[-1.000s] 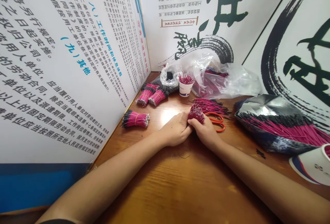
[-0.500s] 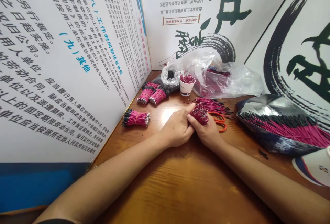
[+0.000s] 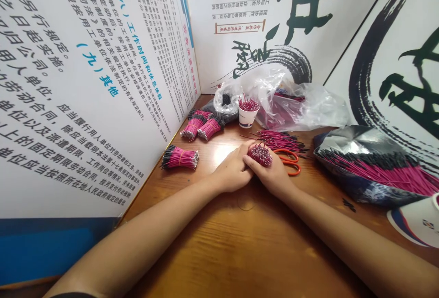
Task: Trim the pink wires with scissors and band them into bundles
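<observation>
Open table (image 3: 240, 252) stretched between the forearms toward the person. A lane of wood also separated the left hand (image 3: 235, 170) from the tied bundle (image 3: 180, 157) by the left wall (image 3: 85, 129). Just beyond the right hand (image 3: 274, 177), scissors (image 3: 291, 162) and loose wires (image 3: 281, 140) obstructed passage; farther back stood a paper cup (image 3: 247, 120) and plastic bag (image 3: 318, 110).

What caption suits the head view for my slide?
Left hand and right hand meet around a wire bundle, scissors beside them on the table.
</observation>
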### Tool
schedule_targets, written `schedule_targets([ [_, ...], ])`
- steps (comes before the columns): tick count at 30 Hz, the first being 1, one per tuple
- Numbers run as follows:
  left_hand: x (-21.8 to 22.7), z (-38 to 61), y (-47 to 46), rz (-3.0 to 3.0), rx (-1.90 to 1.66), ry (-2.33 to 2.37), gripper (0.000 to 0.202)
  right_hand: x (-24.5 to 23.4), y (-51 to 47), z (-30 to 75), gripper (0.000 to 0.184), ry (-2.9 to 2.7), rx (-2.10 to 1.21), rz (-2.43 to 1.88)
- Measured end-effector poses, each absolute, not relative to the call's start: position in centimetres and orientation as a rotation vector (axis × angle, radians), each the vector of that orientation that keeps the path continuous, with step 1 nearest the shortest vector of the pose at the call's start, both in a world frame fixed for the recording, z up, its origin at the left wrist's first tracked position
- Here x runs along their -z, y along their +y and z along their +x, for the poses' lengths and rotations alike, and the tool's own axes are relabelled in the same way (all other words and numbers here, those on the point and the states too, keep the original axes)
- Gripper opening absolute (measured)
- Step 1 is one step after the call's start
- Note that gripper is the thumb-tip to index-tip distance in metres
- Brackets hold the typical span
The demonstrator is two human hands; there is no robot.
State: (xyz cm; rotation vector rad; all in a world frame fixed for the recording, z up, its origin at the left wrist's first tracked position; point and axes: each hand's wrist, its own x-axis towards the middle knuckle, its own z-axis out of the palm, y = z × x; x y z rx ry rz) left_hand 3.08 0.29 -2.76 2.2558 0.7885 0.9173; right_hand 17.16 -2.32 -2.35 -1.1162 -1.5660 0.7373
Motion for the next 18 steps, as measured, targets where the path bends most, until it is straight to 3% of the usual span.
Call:
schedule_targets([
  [9, 2.2, 3.0, 0.0, 2.356, -0.757, 0.870, 0.054, 2.8, -2.3, 17.4, 0.017, -1.335, -0.766, -1.123],
  [15, 1.7, 2.8, 0.0, 2.362, -0.798, 1.066, 0.022, 2.8, -2.0, 17.6, 0.018, -1.220, -0.790, -1.142],
  [18, 1.7, 2.8, -0.1, 2.419, -0.716, 1.077, 0.017, 2.6, -2.2, 17.6, 0.015, -1.236, -0.729, -1.119],
])
